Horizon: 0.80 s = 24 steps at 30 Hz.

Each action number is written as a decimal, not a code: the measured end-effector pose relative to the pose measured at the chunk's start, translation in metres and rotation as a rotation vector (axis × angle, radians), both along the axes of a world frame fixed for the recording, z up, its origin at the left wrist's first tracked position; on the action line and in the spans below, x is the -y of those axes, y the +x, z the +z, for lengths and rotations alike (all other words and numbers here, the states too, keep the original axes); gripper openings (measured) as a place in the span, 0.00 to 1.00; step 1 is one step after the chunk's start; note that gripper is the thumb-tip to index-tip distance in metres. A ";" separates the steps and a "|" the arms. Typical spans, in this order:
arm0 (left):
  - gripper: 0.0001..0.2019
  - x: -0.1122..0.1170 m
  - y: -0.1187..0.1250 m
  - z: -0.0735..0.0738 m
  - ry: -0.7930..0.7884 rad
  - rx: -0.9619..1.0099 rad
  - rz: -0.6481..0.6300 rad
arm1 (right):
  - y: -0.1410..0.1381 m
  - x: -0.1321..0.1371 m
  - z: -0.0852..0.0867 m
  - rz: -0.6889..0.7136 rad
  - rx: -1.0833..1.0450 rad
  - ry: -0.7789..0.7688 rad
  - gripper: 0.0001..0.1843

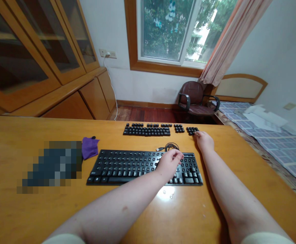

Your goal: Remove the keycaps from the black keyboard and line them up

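Note:
A black keyboard (127, 166) lies on the wooden table, with bare key positions over much of it and keycaps seated at its lower right. Over its right part hovers my left hand (169, 164), fingers curled together; whatever they may hold is hidden. Farther back, my right hand (204, 139) reaches to a small block of loose black keycaps (191, 129), its fingertips pinched at the near edge around what looks like a keycap. Left of that block are a smaller keycap group (179, 128) and a long set of keycaps (146, 131) in rows.
A coiled black USB cable (172, 146) lies behind the keyboard. To the left are a purple cloth (90, 148) and a blurred-out dark object (56, 166). Beyond the table (142, 217) stand an armchair (193, 98), a bed (272, 135) and a glass-door cabinet (58, 78).

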<state>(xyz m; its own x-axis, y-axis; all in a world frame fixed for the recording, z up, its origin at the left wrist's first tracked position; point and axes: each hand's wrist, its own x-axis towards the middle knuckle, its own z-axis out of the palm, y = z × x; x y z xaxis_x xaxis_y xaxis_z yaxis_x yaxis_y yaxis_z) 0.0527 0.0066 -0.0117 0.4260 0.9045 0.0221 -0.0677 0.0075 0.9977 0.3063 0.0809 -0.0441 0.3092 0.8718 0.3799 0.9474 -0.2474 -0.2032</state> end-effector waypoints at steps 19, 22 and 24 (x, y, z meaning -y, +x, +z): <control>0.30 0.028 -0.006 0.005 1.097 -0.793 -0.479 | -0.069 0.124 0.060 0.447 -0.775 0.261 0.20; 0.30 0.027 -0.006 0.007 1.086 -0.816 -0.512 | -0.071 0.117 0.048 0.402 -0.860 0.239 0.21; 0.29 0.027 -0.006 0.008 1.068 -0.821 -0.516 | -0.072 0.113 0.044 0.378 -0.851 0.191 0.22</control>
<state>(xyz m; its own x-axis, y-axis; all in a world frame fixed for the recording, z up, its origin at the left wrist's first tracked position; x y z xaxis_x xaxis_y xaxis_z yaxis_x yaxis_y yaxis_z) 0.0469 -0.0204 -0.0036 0.9188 0.3563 0.1698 0.2969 -0.9074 0.2974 0.2346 -0.0317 0.0003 0.2584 0.9171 0.3037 0.4728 0.1541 -0.8676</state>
